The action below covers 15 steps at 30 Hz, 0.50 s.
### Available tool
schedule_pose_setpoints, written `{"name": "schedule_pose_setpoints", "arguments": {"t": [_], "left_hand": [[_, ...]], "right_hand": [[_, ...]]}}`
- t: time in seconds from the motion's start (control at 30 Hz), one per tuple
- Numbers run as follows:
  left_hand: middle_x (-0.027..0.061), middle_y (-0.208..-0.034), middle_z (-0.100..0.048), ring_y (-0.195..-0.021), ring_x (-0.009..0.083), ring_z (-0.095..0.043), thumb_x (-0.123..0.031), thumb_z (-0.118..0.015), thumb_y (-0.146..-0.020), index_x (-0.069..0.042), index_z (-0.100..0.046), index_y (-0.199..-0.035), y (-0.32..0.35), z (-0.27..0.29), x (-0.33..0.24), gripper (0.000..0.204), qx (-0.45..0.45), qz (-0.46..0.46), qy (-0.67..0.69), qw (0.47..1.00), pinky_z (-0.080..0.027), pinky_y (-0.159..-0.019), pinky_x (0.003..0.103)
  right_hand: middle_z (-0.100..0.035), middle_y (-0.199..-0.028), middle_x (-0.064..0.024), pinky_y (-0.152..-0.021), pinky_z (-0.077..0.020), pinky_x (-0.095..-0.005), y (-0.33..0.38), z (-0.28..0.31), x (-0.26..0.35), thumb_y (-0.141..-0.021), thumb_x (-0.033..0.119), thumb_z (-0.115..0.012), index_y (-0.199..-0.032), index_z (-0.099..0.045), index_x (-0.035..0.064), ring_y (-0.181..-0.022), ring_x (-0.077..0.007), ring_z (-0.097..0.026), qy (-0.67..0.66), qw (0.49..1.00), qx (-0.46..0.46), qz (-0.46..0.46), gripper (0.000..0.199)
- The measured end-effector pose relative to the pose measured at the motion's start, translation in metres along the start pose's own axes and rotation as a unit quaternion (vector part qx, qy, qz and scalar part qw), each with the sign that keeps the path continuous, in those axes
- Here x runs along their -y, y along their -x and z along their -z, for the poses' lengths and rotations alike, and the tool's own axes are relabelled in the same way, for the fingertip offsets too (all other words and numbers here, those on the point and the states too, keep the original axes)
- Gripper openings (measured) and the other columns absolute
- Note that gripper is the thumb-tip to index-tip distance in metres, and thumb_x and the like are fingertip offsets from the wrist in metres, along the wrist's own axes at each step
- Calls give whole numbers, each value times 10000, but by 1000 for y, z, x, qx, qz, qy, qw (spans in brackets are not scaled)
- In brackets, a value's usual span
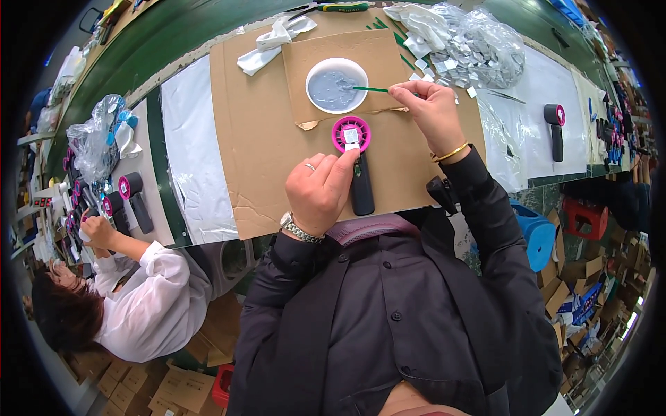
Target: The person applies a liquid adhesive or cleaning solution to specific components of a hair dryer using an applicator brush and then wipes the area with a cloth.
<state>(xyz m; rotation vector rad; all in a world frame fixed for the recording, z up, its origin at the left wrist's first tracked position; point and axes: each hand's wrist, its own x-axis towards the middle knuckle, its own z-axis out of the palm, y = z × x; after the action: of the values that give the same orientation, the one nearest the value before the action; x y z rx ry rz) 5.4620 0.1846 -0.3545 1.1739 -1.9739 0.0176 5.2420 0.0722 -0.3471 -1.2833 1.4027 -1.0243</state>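
Handheld fan (361,182), lying by the bench's (157,142) near edge, looks light and stiff to me, its slotted pink rim (335,133) likely fragile, so best taken by the black handle (363,194), while the left hand (320,192) pinches a white square (352,146) and the right hand (433,116) a green stick (372,89).

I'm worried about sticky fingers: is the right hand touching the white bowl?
Apart. The head view shows cardboard between the right hand and white bowl, the green stick bridging the gap.

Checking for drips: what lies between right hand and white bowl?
In the head view, a green stick spans from the right hand into the white bowl, over brown cardboard.
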Motion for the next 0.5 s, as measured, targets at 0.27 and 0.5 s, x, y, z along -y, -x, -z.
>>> {"name": "schedule_pose_setpoints", "arguments": {"t": [0.27,0.5], "left_hand": [[17,-718,-540,-636,181,-562,10,-764,-814,-75,-723,-1146,2,-1,2,345,-6,-2,-5,1000,-431,-560,341],[20,-727,-551,-648,184,-573,12,-763,-812,-74,-724,-1147,2,-1,0,349,-4,-1,-5,1000,-442,-568,340]], "right_hand": [[-619,-759,66,-531,-272,-197,10,13,34,-976,131,-752,-1095,-769,-29,-581,1,-397,-150,987,25,-54,200],[-576,-732,82,-522,-251,-200,16,15,41,-978,127,-750,-1097,-766,-27,-571,1,-378,-213,977,13,-7,195]]}}
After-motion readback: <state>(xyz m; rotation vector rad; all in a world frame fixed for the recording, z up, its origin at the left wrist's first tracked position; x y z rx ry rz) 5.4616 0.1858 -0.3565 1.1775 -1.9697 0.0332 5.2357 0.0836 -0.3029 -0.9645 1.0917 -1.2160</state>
